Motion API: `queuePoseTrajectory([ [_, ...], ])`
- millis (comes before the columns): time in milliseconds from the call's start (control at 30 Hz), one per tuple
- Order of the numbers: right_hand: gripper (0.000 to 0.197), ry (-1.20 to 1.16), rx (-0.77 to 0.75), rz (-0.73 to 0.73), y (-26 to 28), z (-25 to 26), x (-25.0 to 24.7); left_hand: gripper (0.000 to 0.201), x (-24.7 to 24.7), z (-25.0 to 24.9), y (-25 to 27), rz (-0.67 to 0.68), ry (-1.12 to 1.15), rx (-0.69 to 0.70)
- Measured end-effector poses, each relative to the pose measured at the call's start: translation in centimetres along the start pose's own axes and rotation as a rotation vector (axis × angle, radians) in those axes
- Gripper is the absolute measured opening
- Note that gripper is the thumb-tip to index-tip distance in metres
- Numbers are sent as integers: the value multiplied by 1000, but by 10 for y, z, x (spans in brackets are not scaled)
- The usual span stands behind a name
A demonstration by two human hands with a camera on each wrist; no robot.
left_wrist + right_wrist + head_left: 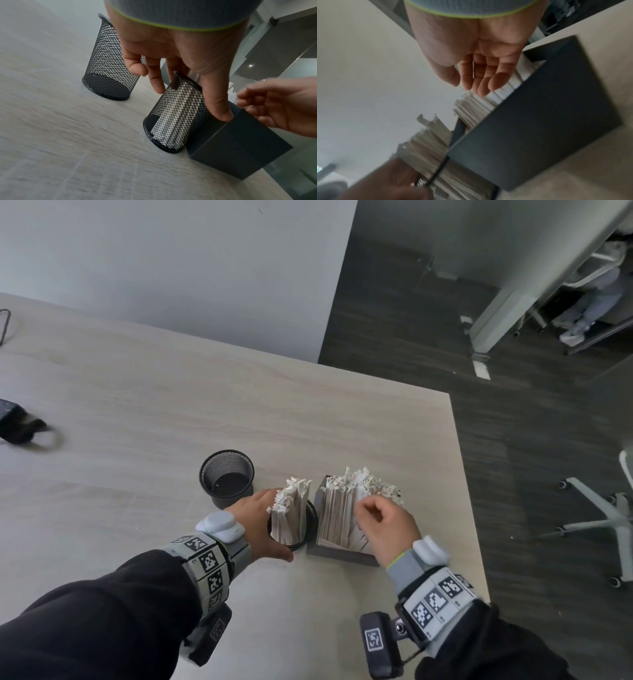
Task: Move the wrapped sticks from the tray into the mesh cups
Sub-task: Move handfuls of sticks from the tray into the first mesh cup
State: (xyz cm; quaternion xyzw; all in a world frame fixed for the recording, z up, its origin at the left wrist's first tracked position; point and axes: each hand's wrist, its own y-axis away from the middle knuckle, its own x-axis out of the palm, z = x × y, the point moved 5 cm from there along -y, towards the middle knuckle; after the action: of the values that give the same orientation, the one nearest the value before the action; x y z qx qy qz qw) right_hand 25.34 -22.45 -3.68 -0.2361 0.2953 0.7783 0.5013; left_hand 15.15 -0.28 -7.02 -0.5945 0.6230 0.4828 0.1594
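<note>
Pale wood table (205, 405): two mesh cups (226, 483), dark tray (342, 554), black strap (20, 424).

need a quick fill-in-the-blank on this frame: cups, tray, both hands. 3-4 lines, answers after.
1. The mesh cup farther from the person holds ____ sticks.
2. The ____ hand steadies the near mesh cup, which already holds wrapped sticks.
3. The right hand reaches over the sticks in the dark ____.
4. The near mesh cup stands to the ____ of the tray, in the head view.

Missing words: no; left; tray; left
</note>
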Motion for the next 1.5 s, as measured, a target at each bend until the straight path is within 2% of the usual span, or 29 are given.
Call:
queuePoseTrajectory([
  [33,8,13,9,36,4,-5,4,111,0,1,0,-2,1,1],
  [133,42,23,56,113,12,-11,21,111,0,0,0,-4,-1,0],
  [200,57,-14,89,121,12,-8,31,111,0,-1,0,-5,-5,0],
  [433,68,152,97,75,-3,17,46,113,-3,-6,0,15,-23,-9],
  [533,61,175,121,60,-5,22,50,112,-5,-7,1,13,-29,-14],
  [633,44,231,70,81,-3,26,55,111,-5,-8,2,0,-26,-4],
  [733,41,246,36,90,1,30,56,110,-5,-8,1,0,-16,2],
  [833,27,225,34,117,2,31,55,111,-5,-8,1,-8,-17,2],
  [1000,36,151,22,110,0,28,52,113,-4,-5,1,-5,-19,-2],
  [1100,40,100,45,52,-1,24,30,113,-4,-4,0,3,-24,-6],
  [1167,41,-3,77,-71,-1,14,6,112,-3,-3,0,8,-23,-7],
  [1267,33,-181,126,-225,-3,2,-30,112,-3,-3,0,6,-18,-8],
  [1400,20,-502,165,-295,-8,12,-54,110,-3,-3,1,7,-18,-6],
  [1500,19,-567,188,-292,-12,24,-51,111,-4,-3,2,10,-26,-11],
])
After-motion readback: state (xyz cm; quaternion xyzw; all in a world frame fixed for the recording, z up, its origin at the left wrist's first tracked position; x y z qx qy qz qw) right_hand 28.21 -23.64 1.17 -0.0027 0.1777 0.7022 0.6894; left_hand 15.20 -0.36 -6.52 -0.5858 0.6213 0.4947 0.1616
